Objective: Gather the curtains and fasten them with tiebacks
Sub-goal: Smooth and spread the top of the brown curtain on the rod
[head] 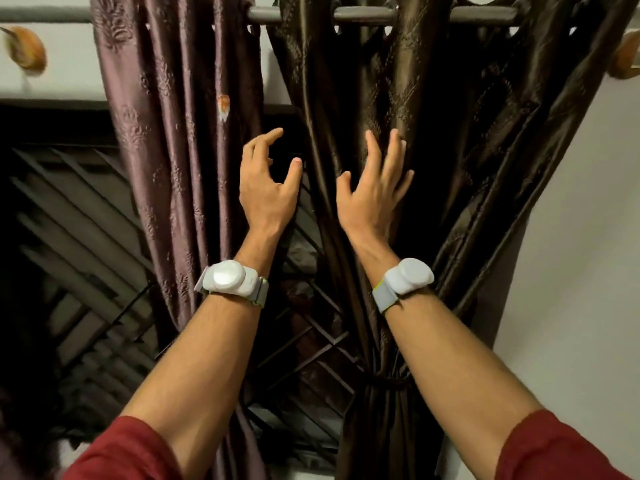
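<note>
Head view, looking up at two curtains hung by eyelets on a grey rod (363, 13). The dark brown curtain (450, 140) on the right spreads wide at the rod and narrows downward to a waist, where a dark tieback (384, 381) is wrapped round it; below the tieback the cloth hangs in a tight bundle. The mauve curtain (173, 150) on the left hangs in loose vertical folds with an embossed pattern, narrowing toward the bottom; whether a tieback holds it cannot be told, since the forearm covers its lower part.

The right hand (374, 195) is raised with fingers straight and spread, its fingertips (370, 136) lying against a fold of the dark brown curtain; it grips nothing. The left hand (268, 188) is raised in the gap between the two curtains, fingers loosely curved and apart, thumb out toward the brown curtain's edge, holding nothing. It is just beside the mauve curtain; contact cannot be made out.

Each wrist carries a white wrist device (227, 277) on a grey band, and red sleeves (117, 452) cover the upper forearms. Behind the curtains is a dark window grille (76, 216) of diagonal bars. A pale wall (571, 254) stands to the right, and a wooden bracket (627, 58) sits near the rod's right end.
</note>
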The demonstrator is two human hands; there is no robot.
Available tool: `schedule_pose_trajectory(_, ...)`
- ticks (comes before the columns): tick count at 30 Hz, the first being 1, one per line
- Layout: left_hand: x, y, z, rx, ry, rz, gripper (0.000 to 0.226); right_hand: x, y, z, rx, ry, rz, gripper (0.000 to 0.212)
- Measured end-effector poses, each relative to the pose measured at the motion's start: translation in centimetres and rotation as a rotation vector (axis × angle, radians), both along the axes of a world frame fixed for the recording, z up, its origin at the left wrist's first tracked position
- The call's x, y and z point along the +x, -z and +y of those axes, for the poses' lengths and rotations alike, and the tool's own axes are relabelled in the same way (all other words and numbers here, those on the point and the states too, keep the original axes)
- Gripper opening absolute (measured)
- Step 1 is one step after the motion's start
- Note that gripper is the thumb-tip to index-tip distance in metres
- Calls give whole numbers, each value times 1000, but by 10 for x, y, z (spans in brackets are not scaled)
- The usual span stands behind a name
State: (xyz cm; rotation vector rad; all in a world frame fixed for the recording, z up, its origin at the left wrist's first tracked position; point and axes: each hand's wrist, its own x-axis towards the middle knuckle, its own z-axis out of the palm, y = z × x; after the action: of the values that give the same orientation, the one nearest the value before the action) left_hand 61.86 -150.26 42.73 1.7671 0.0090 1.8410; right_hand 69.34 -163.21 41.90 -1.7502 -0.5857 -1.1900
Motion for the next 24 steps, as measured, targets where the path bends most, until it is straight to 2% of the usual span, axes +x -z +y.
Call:
schedule_pose_trajectory(8,-57,12,100,-33,-157,-34,23,-46,8,90,-78,-185,-51,63)
schedule_pose_trajectory(11,-75,1,147,-79,-267,-106,27,-59,-1,123,-54,-190,-108,63)
schedule_pose_trajectory(14,-84,-10,182,-189,-356,-36,40,-68,-13,159,-63,-171,-144,67)
schedule_pose_trajectory(19,-82,-23,250,-167,-157,157,51,-79,-24,223,-210,-168,-4,71)
schedule_pose_trajectory(22,-83,-35,296,-2,136,283,63,-83,-31,259,-193,-110,85,70)
schedule_pose_trajectory(24,-84,-48,317,78,236,346,64,-89,-40,281,-151,-90,116,68)
